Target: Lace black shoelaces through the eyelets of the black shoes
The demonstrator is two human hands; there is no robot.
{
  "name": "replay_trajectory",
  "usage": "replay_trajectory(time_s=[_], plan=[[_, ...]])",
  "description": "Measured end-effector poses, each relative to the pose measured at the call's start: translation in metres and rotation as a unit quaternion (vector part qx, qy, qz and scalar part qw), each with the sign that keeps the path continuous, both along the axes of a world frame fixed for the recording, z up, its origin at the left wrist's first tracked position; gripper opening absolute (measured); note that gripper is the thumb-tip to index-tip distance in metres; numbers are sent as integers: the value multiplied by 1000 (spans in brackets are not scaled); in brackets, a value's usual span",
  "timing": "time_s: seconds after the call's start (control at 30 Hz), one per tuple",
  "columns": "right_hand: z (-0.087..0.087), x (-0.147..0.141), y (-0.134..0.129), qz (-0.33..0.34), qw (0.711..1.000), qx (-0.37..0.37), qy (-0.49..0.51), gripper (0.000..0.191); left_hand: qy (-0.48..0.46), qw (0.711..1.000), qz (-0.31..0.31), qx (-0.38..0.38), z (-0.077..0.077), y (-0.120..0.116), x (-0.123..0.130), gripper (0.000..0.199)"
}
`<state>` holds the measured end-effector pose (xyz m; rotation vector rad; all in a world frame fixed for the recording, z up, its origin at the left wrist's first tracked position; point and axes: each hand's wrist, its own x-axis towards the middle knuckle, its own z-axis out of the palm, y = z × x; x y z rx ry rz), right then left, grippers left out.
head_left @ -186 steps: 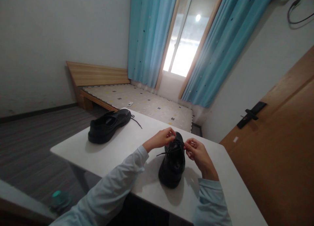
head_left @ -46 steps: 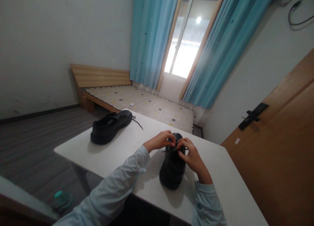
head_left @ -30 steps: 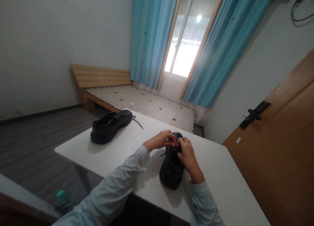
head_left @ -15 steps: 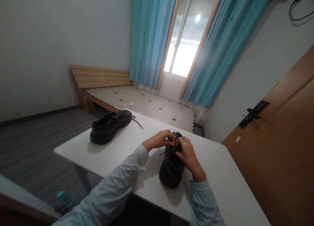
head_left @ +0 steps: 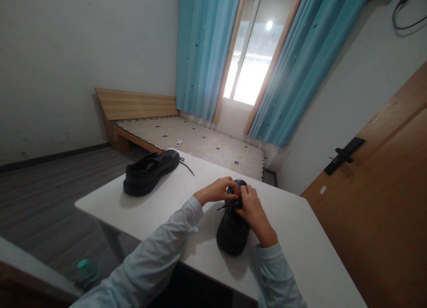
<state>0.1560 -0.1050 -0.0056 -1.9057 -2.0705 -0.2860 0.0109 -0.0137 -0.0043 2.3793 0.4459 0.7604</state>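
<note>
A black lace-up shoe [head_left: 232,237] stands on the white table [head_left: 287,263], its heel toward me and its toe pointing away. Over its lacing, my left hand [head_left: 222,190] comes in from the left with thumb and fingers pinched on the shoelace [head_left: 223,207]. From the right, my right hand [head_left: 251,205] closes its fingers at the same lacing; what exactly they pinch is hidden. One dark lace end sticks out left of the shoe. Farther left lies a second black shoe [head_left: 142,179], its own lace trailing onto the tabletop.
Beyond the table is a bed [head_left: 196,136] with a patterned mattress and a small white remote-like object [head_left: 179,143]. A wooden door [head_left: 376,201] with a black handle stands at the right. A green-capped clear container [head_left: 87,270] sits low at the left.
My right hand and forearm have shifted slightly left at the lacing. My left hand stays nearly in place, and both shoes remain where they were.
</note>
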Motion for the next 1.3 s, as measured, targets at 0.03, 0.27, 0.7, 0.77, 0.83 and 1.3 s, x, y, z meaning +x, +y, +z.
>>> replay_trajectory(time_s=[0.03, 0.27, 0.7, 0.77, 0.83, 1.3], plan=[[0, 1, 0, 9, 1000, -1, 0, 39, -2, 1000, 0, -1, 0, 0, 0, 10], [6, 0, -3, 9, 999, -14, -41, 40, -1, 1000, 10, 2, -2, 1, 2, 11], [21, -12, -9, 4, 985, -37, -171, 21, 3, 1000, 16, 0, -1, 1, 3, 12], [21, -8, -11, 24, 987, -32, -157, 22, 3, 1000, 16, -3, -1, 2, 3, 13], [19, -4, -14, 44, 989, -20, -137, 23, 3, 1000, 15, -5, 0, 1, 2, 14], [20, 31, -18, 188, 961, 31, 198, 7, -33, 999, -29, 15, 6, -2, -1, 16]])
